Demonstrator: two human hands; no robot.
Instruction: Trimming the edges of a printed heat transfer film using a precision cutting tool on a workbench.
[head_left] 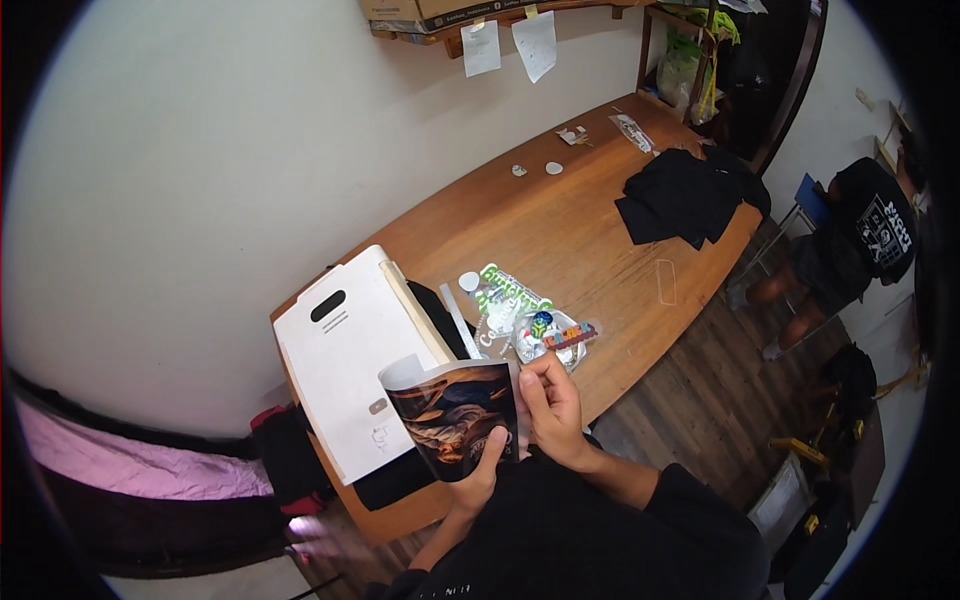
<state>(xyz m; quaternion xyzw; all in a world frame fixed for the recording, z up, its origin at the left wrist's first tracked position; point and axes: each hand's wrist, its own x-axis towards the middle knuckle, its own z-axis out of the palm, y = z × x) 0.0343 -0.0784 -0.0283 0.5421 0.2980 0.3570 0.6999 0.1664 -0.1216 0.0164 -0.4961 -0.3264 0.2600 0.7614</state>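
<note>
A glossy printed sheet with a dark brown and orange picture curls between my hands, its clear upper left edge bending over. My left hand pinches it from below, thumb lying on the printed face. Close to the sheet's upper right edge, my right hand has thumb and forefinger pressed together; its other fingers are curled. Beneath and left of the sheet lies a large white flat panel with a dark oval slot, resting on black cloth.
Beyond my hands lie lettered cutouts, a clear bag of stickers and a pale strip on the wooden table. Folded black garments are at its far right. Another person sits at right. A shelf box hangs over the back.
</note>
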